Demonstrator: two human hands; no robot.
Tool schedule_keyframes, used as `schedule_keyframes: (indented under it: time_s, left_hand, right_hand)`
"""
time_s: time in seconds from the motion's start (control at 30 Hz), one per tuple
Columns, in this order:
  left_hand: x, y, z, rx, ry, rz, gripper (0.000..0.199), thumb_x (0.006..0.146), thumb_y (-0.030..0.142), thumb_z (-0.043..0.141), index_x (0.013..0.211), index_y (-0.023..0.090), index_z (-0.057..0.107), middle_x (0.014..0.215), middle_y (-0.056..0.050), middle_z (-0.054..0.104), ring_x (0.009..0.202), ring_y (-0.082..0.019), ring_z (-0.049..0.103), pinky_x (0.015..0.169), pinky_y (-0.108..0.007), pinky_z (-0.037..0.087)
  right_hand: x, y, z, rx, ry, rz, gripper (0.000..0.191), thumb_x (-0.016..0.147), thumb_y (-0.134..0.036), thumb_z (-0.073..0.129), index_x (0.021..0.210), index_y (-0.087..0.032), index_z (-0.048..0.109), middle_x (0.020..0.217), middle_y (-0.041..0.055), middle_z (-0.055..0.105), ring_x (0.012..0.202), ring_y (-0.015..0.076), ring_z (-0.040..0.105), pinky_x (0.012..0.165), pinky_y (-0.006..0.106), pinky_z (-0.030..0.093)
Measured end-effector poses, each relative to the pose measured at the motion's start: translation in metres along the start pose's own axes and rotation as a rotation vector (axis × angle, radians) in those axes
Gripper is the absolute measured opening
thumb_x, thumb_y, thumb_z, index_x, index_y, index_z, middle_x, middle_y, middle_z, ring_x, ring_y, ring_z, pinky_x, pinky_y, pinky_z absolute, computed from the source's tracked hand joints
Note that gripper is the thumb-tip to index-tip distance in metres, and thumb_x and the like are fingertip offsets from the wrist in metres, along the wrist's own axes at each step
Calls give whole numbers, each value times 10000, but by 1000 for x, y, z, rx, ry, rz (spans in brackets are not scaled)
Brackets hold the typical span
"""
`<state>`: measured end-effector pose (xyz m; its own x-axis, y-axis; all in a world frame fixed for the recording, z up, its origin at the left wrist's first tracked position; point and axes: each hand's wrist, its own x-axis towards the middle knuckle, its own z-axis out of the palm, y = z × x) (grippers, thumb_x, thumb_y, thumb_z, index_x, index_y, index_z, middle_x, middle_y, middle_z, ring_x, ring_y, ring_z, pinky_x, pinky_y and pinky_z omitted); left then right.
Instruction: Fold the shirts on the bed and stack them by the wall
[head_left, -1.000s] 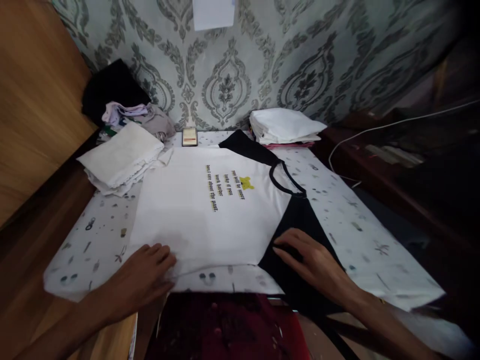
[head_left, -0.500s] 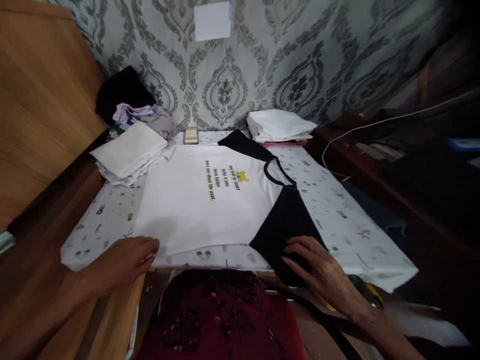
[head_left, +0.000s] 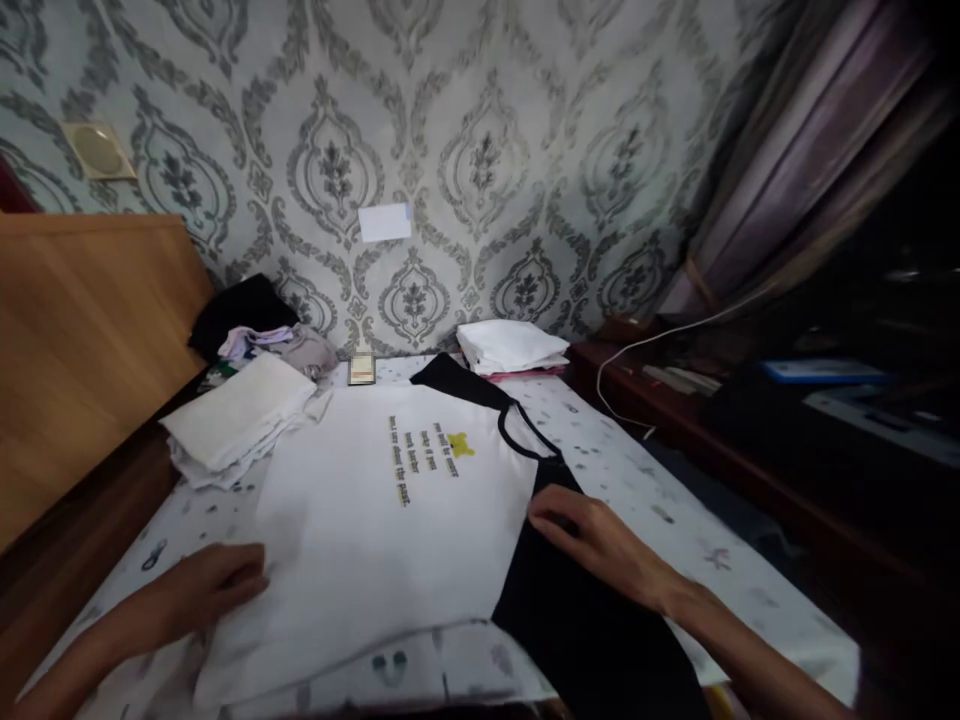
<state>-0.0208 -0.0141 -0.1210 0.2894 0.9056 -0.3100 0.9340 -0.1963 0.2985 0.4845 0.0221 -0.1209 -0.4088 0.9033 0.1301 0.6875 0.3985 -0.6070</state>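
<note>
A white T-shirt (head_left: 337, 560) with black sleeves, a black-edged collar, dark lettering and a small yellow bear print lies spread on the table, its collar toward the right. At the hem end on the left, my left hand (head_left: 221, 585) is closed, thumb against curled fingers, with the shirt's edge at its fingertips. My right hand (head_left: 589, 530) is pinched on the shirt at the seam between the white body and the near black sleeve (head_left: 577, 610). That sleeve runs down past the table's front edge.
Folded white cloths (head_left: 240, 415) lie at the left, beside a heap of dark and lilac clothes (head_left: 262, 335). A folded white stack (head_left: 514, 345) and a small framed card (head_left: 361, 369) stand near the wall. A wooden panel (head_left: 97, 340) borders the left; a white cable (head_left: 675, 335) runs at right.
The view has tilted up, showing more wall. My right hand has moved up the sleeve to the shoulder seam and closed there. My left hand's fingers have curled in at the hem.
</note>
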Motion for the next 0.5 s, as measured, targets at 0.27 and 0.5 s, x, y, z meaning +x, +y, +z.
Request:
schedule_keyframes:
  time_s: [0.27,0.5]
  left_hand:
    - [144,28,-55,155,294,-143,178,918,327,408,920,222,552,958,-44,674,863,-206,619,717,-299,427]
    - [223,33,-72,386,371,-291,314,972,304,383,1217,163,520,1275,-173,592,1169,-304,584,831,-407,507]
  right_hand:
    - [213,53,-4,-121,63,79,202,856,-248,622,1017,-201,736,1116,75,720,906,199,703,822,285,550]
    - [353,80,-3,-173,102,193,194,877,-161,643,1053,-126,714,1194,129,679,1209,268,581,1052,372,444]
